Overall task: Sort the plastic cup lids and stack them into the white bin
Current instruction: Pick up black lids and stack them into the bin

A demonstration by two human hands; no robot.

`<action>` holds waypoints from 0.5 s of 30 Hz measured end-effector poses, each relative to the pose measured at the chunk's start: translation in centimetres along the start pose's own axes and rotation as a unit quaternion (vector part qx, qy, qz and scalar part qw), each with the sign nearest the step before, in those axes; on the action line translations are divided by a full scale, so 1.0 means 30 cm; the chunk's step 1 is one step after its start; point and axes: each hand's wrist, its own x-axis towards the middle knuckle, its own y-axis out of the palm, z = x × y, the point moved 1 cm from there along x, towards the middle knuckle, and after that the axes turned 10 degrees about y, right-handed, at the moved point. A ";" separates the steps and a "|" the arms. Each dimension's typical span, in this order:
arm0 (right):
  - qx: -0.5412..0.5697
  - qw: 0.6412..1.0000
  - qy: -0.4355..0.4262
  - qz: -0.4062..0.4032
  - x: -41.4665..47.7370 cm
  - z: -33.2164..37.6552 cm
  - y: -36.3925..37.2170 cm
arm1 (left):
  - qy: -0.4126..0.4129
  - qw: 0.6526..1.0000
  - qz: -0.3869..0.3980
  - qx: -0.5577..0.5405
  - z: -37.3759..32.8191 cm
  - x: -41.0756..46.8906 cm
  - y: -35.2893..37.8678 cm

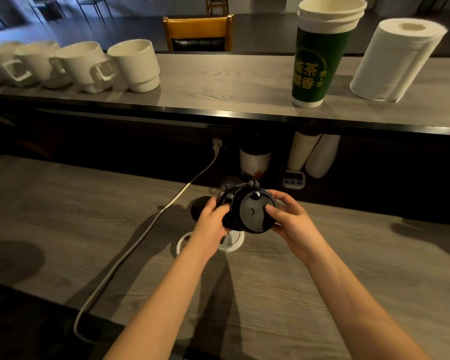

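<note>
Both hands hold a stack of black lids (252, 213) above the tabletop (89, 229), just past frame centre toward 6 o'clock. Left hand (212, 222) is curled around the stack's side at 9 o'clock, fingers closed on the rims; right hand (290, 220) grips at 3 o'clock, thumb pressed flat on the top lid's face, the other fingers wrapped behind. The stack is tilted so the top lid faces the camera; a small white stopper sits at its 12 o'clock edge. Two white lids (229, 241) lie flat on the tabletop just under the hands, at 6 o'clock of the stack, partly hidden by the left wrist. Another black lid (199, 207) rests on the tabletop at 9 o'clock of the stack, behind the left hand. A white cable (140, 237) runs from a plug at 12 o'clock down to 7 o'clock across the tabletop. On the raised shelf (218, 81) at 12 o'clock: a row of white mugs (135, 64) at 10 o'clock, a stack of green paper cups (320, 53) at 1 o'clock, and a paper towel roll (398, 61) beside it at 2 o'clock. Under the shelf stand sleeves of white cups (313, 154) and a small timer (294, 179). No white bin in view.
</note>
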 end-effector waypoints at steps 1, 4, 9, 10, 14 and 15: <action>-0.006 1.000 -0.008 -0.009 -0.001 0.002 0.006 | -0.007 0.999 0.013 -0.045 -0.010 -0.019 0.011; -0.048 0.998 -0.019 -0.037 0.004 0.005 0.015 | 0.011 0.996 0.043 -0.082 -0.019 -0.049 0.019; -0.155 0.987 -0.041 -0.029 0.019 -0.005 0.058 | 0.048 0.996 0.052 0.046 -0.019 -0.052 -0.005; -0.165 0.985 -0.048 -0.026 0.023 -0.010 0.066 | 0.056 0.995 0.053 0.064 -0.020 -0.049 -0.017; -0.139 0.988 -0.060 -0.010 0.036 -0.026 0.066 | 0.082 0.988 0.052 0.121 -0.031 -0.044 -0.061; -0.134 0.989 -0.065 0.004 0.036 -0.026 0.063 | 0.093 0.987 0.050 0.121 -0.035 -0.043 -0.070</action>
